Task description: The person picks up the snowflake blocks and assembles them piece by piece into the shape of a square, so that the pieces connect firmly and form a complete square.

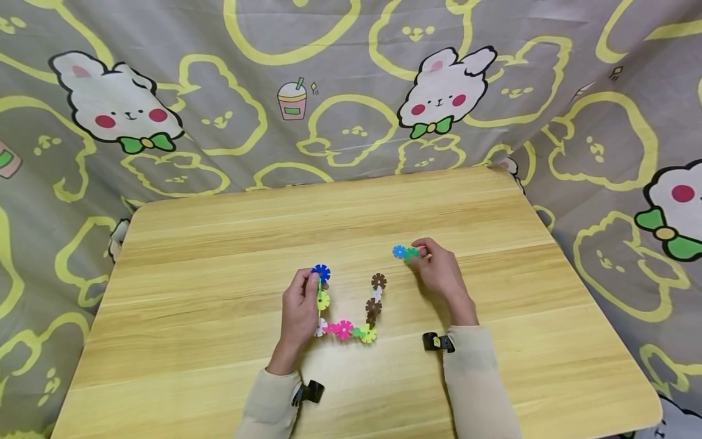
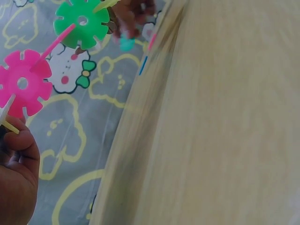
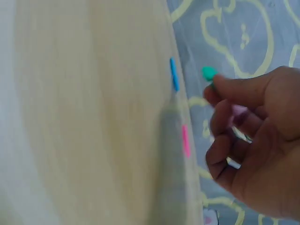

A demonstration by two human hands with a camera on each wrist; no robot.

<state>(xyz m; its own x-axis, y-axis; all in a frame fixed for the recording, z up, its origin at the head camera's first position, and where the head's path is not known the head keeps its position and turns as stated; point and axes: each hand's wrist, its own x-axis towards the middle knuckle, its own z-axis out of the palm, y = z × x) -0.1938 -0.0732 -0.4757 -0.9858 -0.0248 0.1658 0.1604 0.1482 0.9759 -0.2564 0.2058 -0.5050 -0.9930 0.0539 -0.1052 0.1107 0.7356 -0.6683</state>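
My left hand pinches a chain of notched plastic discs at its dark blue disc. From there the chain runs down past a yellow disc, across through a pink disc to a yellow-green disc, then up to a brown disc at its free end. In the left wrist view, a pink disc and a green disc stand slotted above the left hand. To the right, my right hand pinches a short piece with a light blue disc and a green disc.
A wood-grain table lies under both hands. Behind it and along its sides hangs a grey curtain printed with rabbits. Black straps sit at both wrists. In the right wrist view, thin blue and pink strips overlap the table near its edge.
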